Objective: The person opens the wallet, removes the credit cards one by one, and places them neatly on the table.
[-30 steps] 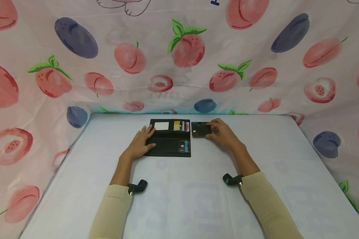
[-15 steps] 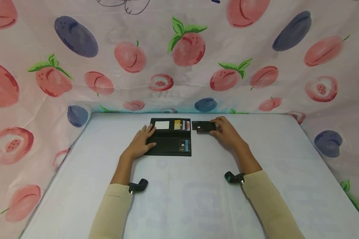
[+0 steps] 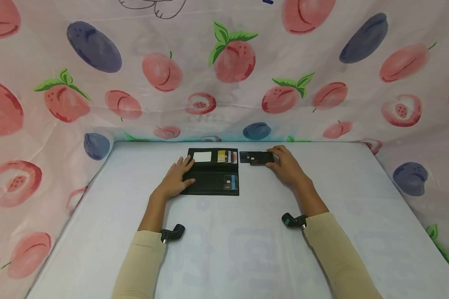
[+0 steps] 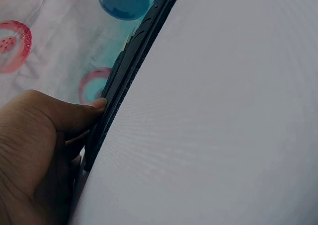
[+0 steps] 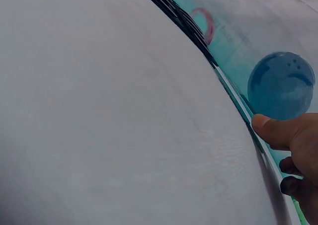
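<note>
A black wallet [image 3: 205, 181] lies unfolded on the table, with several cards in its slots. My left hand [image 3: 173, 178] rests on the wallet's left side, fingers spread; its thumb [image 4: 82, 114] presses the edge in the left wrist view. Just right of the wallet lies a black card [image 3: 244, 157]. Partly over it is another black card [image 3: 261, 158], whose right end my right hand [image 3: 287, 168] pinches between thumb and fingers. Seen edge-on in the right wrist view, that thumb [image 5: 268, 128] is on the thin card; whether the card touches the table I cannot tell.
A white cloth [image 3: 217, 249] covers the table. Behind it hangs a fruit-print curtain [image 3: 198, 83], which meets the table's far edge close beyond the wallet. Yellow, blue and other cards [image 3: 226, 157] sit in the wallet's right slots.
My right hand has slid the upper black card rightward, so more of the card beneath shows. The left hand and the wallet have stayed in place.
</note>
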`<state>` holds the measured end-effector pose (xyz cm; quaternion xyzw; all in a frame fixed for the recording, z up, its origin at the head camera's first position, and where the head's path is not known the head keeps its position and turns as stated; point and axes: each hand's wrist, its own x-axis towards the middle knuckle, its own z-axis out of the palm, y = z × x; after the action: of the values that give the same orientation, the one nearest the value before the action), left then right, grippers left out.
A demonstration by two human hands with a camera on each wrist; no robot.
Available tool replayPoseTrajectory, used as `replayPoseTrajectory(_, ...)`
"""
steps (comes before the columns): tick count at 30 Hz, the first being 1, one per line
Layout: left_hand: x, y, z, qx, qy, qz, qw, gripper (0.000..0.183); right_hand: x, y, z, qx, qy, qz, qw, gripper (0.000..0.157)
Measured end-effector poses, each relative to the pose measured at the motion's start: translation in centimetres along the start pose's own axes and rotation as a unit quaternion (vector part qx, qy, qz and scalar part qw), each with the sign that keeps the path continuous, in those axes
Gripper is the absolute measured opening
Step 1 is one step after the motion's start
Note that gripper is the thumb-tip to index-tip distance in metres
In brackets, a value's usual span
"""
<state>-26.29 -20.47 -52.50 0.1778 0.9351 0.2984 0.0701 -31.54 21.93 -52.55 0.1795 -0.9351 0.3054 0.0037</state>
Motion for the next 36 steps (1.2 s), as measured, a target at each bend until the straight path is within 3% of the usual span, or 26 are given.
replayPoseTrajectory(14, -0.1, 0.1, 0.1, -0.005, -0.002, -0.007, 1.0000, 0.075, -0.2, 0.8, -0.3, -0.025, 0.030, 0.011, 0.999, 0.055)
replayPoseTrajectory(21, -0.1, 0.2, 0.0, -0.007, -0.004, -0.005, 1.0000, 0.075, -0.1, 1.3, -0.6, -0.030, 0.030, 0.033, 0.999, 0.056)
replayPoseTrajectory(36, -0.1, 0.4, -0.2, -0.006, 0.002, 0.001, 1.0000, 0.073, -0.4, 2.2, -1.0, -0.031, 0.032, 0.036, 0.998, 0.055)
